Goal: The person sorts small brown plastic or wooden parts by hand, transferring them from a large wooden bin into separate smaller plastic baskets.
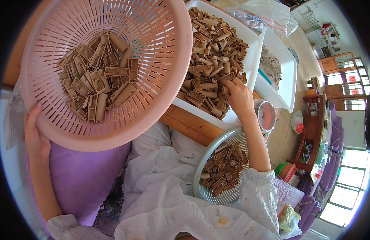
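My left hand [36, 134] grips the rim of a pink slotted plastic basket [169, 92], which is tilted up at the left. A heap of tan, curved, hollow plastic pieces [99, 80] lies in its bottom. My right hand [240, 99] reaches into a white tray [255, 56] piled with the same kind of tan pieces [211, 60]. Its fingers are pinched on a tan plastic piece at the pile's near right edge; the fingertips are partly hidden. Under my right forearm, a grey-green slotted basket [201, 170] holds more brown pieces [223, 170].
A second white tray [289, 80], with small clear pieces and a teal strip, stands beyond the first. Near my right wrist is a clear round tub [265, 114]. The trays sit by a wooden table edge [193, 128]. Clear plastic bags [269, 14] lie at the back.
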### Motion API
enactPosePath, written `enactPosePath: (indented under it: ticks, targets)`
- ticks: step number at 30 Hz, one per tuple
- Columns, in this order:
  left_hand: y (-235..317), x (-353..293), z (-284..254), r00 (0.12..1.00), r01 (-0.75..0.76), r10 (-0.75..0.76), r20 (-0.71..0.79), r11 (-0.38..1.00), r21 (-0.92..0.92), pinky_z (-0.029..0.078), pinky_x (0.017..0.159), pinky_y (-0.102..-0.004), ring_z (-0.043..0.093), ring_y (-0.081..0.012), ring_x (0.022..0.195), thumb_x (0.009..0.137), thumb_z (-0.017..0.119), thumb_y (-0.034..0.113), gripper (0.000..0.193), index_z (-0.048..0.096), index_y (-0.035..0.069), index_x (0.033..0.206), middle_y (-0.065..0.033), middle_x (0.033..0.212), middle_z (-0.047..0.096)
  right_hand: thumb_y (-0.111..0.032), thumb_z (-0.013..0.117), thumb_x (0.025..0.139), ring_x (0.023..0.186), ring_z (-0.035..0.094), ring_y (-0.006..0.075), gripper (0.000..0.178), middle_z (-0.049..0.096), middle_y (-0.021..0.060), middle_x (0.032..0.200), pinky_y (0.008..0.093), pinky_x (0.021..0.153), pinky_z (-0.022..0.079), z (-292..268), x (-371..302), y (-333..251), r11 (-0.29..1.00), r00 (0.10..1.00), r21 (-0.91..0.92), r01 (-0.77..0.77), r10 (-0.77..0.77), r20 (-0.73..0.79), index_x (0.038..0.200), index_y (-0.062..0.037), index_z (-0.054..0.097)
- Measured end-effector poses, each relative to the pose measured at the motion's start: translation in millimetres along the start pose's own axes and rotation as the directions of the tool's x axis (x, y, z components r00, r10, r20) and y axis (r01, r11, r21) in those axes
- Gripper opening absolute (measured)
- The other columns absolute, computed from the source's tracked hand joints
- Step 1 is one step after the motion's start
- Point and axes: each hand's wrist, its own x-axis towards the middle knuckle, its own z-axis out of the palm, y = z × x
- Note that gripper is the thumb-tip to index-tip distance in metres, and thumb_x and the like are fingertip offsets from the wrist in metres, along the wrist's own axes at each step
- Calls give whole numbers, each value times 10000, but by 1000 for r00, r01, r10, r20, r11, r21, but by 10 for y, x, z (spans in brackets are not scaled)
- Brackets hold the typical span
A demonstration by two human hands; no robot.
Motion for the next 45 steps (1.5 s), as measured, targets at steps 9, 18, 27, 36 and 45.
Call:
enactPosePath:
  ticks: [9,18,27,36,45]
  targets:
    - [1,-14,22,1000,7,-7,-28,1000,-2,416,819,-275,506,-171,940,776,549,167,380,428,-16,1085,-110,1027,508,-29,559,671,687,546,270,484,500,96,771,364,584,447,2,23,-50,985,993,-148,-87,98,70,1133,-129,455]
    - [-1,3,4,1000,-7,7,16,1000,12,418,815,-274,508,-168,939,776,546,178,388,423,-11,1091,-109,1030,505,-37,584,641,721,548,277,455,516,101,802,367,603,453,20,46,-19,986,991,-146,-74,89,97,1079,-90,474]
    - [60,-85,71,1000,-3,3,15,1000,12,406,827,-272,499,-165,947,770,555,179,389,425,-11,1084,-103,1025,510,-148,581,732,646,542,266,198,527,108,725,341,570,430,-77,31,-38,982,971,174,-80,117,-211,878,-27,523]
    - [19,-67,64,1000,-6,6,29,1000,5,385,856,-286,480,-179,987,768,535,147,412,391,-22,1116,-116,1068,488,-225,471,839,579,352,47,156,420,-17,675,193,474,287,-837,547,-991,38,977,977,-210,31,209,816,-71,456]
    - [20,-54,97,1000,-24,24,-6,1000,17,366,868,-287,474,-182,985,757,548,139,429,390,-27,1119,-115,1067,486,-185,556,776,733,512,91,243,549,27,788,226,646,419,-1055,1017,-1503,390,946,873,293,-250,-206,926,1,514]
